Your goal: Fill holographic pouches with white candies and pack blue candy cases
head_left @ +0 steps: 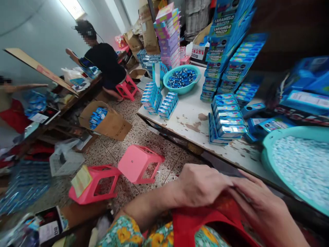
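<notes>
Meeting at lower centre, left hand [202,185] and right hand [266,202] bend fingers over the red apron [183,224]; their grip I cannot tell. Upper right, blue boxes [216,55] stand already stacked; the right-edge basin [267,151] holds loose pieces [300,161].

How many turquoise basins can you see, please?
2: one basin holding blue wrapped pieces on the white table, the other basin holding pale pieces at the picture's right edge. Others could be hidden.
</notes>
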